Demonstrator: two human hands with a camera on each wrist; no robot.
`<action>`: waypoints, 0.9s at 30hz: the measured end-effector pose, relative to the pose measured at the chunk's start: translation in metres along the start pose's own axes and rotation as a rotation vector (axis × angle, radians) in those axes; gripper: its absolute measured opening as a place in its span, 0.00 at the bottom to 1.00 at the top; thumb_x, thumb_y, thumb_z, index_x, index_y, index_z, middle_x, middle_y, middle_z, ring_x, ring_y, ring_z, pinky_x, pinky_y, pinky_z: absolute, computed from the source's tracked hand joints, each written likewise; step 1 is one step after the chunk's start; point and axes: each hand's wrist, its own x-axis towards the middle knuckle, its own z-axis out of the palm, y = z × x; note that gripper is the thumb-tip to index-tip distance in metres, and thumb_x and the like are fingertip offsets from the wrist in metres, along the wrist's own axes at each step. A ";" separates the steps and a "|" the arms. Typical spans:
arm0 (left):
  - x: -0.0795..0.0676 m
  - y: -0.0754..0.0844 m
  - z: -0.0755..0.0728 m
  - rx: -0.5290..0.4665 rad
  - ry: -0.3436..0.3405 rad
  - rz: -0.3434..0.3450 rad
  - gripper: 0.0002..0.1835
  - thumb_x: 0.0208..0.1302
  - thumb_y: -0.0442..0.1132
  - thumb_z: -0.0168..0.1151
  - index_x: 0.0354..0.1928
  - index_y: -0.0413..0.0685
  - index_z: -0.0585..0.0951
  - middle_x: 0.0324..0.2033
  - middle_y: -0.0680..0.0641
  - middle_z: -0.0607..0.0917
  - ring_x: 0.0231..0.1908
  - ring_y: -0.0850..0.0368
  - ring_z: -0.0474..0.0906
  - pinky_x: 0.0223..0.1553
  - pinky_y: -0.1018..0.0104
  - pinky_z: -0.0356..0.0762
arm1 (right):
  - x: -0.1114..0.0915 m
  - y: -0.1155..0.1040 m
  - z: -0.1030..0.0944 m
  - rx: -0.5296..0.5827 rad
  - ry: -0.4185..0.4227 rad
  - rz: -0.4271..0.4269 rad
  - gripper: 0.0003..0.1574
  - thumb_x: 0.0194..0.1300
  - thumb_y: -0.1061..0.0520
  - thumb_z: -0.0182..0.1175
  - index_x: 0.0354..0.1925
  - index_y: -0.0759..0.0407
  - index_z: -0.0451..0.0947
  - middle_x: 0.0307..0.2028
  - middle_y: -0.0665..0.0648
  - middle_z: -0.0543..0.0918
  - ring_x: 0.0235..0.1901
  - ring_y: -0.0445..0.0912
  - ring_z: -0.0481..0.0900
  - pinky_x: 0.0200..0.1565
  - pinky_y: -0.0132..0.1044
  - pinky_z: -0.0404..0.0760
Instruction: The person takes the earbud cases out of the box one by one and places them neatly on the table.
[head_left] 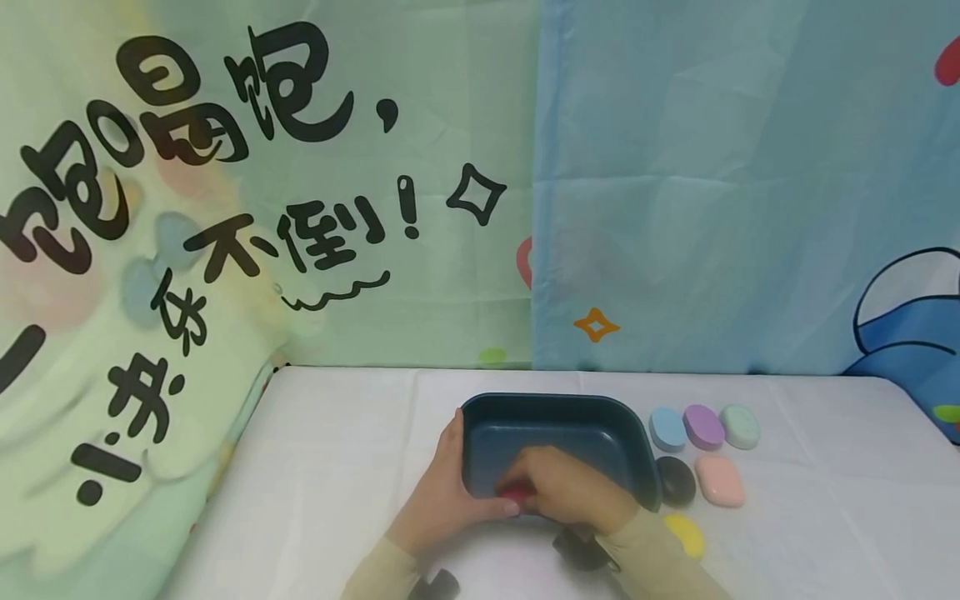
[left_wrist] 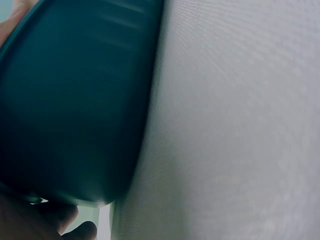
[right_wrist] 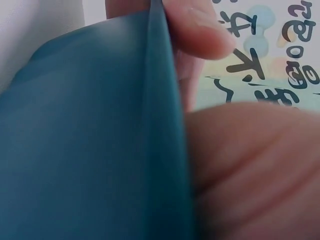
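A dark blue rectangular basin (head_left: 600, 429) stands on the white table. My left hand (head_left: 441, 492) grips its left end, fingers along the side wall and thumb at the front rim. My right hand (head_left: 566, 487) reaches over the front rim into the basin, fingers curled round a small red piece (head_left: 516, 493), mostly covered by the fingers. The left thumb's tip lies close beside that piece. In the left wrist view the basin's outer wall (left_wrist: 75, 100) fills the left side. The right wrist view has the front wall (right_wrist: 100, 135) with the left thumb (right_wrist: 202, 35) over its rim.
Right of the basin lie smooth rounded pieces: light blue (head_left: 667, 429), purple (head_left: 704, 427), mint (head_left: 740, 426), black (head_left: 676, 481), pink (head_left: 720, 480) and yellow (head_left: 686, 535), the last partly behind the right sleeve. A printed cloth (head_left: 420, 317) hangs behind the table.
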 end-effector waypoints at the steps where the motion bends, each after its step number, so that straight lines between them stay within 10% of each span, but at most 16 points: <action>1: 0.000 0.000 0.000 0.000 0.000 0.001 0.75 0.43 0.62 0.80 0.80 0.42 0.39 0.79 0.42 0.48 0.76 0.48 0.48 0.72 0.46 0.55 | 0.000 0.000 0.000 0.001 -0.002 0.003 0.15 0.53 0.64 0.73 0.41 0.53 0.90 0.35 0.44 0.86 0.38 0.39 0.80 0.45 0.39 0.80; 27: -0.001 0.001 0.000 0.002 -0.002 -0.013 0.75 0.43 0.64 0.80 0.80 0.42 0.40 0.79 0.41 0.48 0.76 0.46 0.48 0.72 0.46 0.55 | -0.003 -0.003 -0.002 -0.045 0.069 0.122 0.19 0.53 0.59 0.75 0.45 0.57 0.86 0.40 0.50 0.83 0.43 0.46 0.80 0.47 0.45 0.81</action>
